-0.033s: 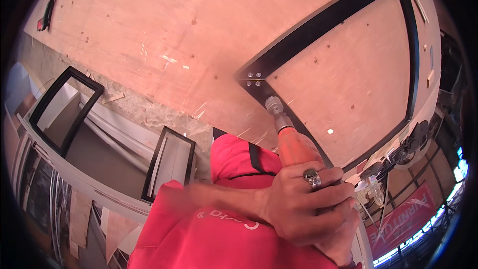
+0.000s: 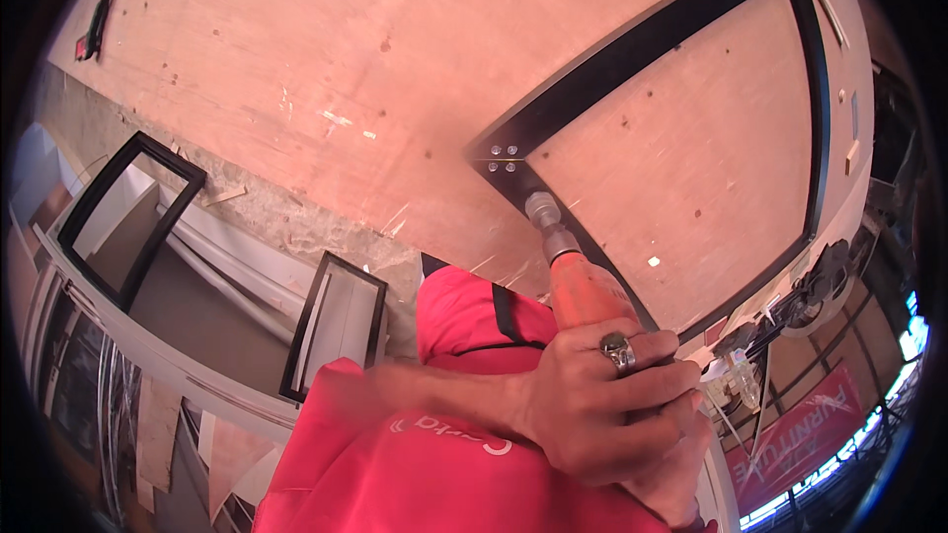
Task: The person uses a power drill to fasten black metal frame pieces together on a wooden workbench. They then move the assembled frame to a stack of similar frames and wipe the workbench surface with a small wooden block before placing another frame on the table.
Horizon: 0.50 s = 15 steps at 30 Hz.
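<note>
An orange power drill [image 2: 585, 288] is tilted over the black frame [image 2: 632, 51] lying on the plywood top. Its silver round cutter bit [image 2: 541, 209] meets the frame's near side, just below a corner with several round shiny fasteners [image 2: 504, 158] and a thin joint line. My left hand [image 2: 617, 400], wearing a ring, is closed over the drill's body. Below and partly behind it, my right hand [image 2: 676, 479] closes round the rear of the drill; most of its fingers and the handle are hidden.
Two smaller black frames [image 2: 188, 176] [image 2: 375, 286] stand at the left by a grey trough with pale strips. A cable end [image 2: 91, 35] lies at the far left of the plywood [image 2: 296, 30]. Dark tools [image 2: 815, 286] and a clear bottle [image 2: 746, 375] sit at the right edge.
</note>
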Each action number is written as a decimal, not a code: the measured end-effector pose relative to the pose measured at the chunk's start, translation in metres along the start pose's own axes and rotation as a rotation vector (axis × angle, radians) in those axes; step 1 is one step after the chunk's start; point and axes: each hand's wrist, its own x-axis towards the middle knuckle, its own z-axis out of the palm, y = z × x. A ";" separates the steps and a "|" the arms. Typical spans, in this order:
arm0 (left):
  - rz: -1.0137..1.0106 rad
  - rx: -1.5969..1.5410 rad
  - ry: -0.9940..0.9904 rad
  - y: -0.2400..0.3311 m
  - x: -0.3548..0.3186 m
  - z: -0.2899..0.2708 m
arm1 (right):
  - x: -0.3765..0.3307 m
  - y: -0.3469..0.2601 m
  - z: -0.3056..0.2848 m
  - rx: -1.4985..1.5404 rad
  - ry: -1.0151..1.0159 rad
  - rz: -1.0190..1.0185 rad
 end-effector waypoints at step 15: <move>0.028 0.070 0.090 -0.007 0.003 0.000 | 0.022 0.001 -0.023 -0.092 -0.002 -0.188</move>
